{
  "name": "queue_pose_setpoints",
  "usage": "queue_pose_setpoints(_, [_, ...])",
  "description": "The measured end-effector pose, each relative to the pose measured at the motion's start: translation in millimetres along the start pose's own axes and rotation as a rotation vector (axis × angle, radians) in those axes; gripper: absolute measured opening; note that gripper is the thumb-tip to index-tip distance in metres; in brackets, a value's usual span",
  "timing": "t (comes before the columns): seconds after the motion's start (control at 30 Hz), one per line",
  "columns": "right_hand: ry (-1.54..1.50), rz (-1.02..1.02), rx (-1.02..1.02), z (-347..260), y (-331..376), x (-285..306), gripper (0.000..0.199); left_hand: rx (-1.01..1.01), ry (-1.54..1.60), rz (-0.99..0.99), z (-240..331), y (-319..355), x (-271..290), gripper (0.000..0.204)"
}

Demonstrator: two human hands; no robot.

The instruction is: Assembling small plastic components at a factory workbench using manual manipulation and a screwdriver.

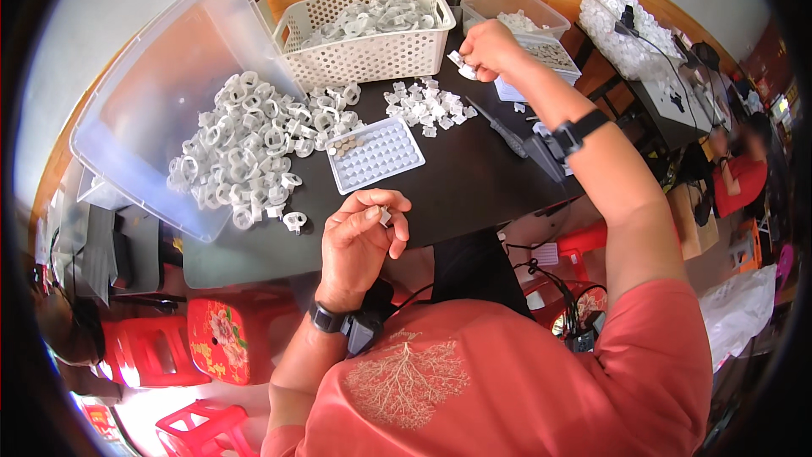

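Head view: I see the left hand (362, 233) pinching a small white piece (385, 217) close in; right hand (489, 49) reaches out, gripping another piece (461, 63), just beyond the grid tray (375, 155), presumably for filling.

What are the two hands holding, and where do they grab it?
The left hand pinches a small white plastic piece between thumb and fingertips. The right hand grips another small white plastic part by one end; the rest sticks out.
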State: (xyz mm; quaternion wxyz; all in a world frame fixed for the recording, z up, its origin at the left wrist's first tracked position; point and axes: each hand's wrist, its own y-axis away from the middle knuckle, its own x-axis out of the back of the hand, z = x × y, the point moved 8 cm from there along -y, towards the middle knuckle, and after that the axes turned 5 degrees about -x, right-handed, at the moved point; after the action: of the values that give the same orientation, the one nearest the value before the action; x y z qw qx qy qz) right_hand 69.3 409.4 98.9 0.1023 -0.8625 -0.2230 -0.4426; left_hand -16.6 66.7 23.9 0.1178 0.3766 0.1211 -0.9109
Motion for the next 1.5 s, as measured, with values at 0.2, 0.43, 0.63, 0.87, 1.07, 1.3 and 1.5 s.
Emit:
queue_pose_setpoints(0.2, [-1.017, -0.563, -0.033, -26, 100, -29, 0.016, -0.026, 0.092, 0.015, 1, 0, 4, 0.019])
queue_pose_setpoints(0.43, [-1.289, -0.854, 0.017, -55, 165, -75, 0.014, -0.042, -0.085, 0.150, 3, 0, 3, 0.020])
queue_pose_setpoints(0.63, [-1.391, -0.946, 0.022, -61, 186, -99, 0.020, -0.107, -0.170, 0.212, 10, 0, -10, 0.024])
queue_pose_setpoints(0.87, [-1.471, -0.949, 0.016, -60, 194, -116, 0.019, -0.218, -0.214, 0.210, 8, -5, -18, 0.014])
queue_pose_setpoints(1.07, [-1.511, -0.942, 0.061, -57, 194, -123, 0.018, -0.245, -0.347, 0.276, 6, -5, -15, 0.011])
queue_pose_setpoints(1.3, [-1.509, -0.896, -0.006, -48, 192, -129, 0.017, -0.185, -0.232, 0.293, -3, -4, -3, 0.009])
queue_pose_setpoints(1.5, [-1.465, -0.867, -0.001, -36, 189, -130, 0.018, -0.142, -0.130, 0.323, -3, -5, 4, 0.012])
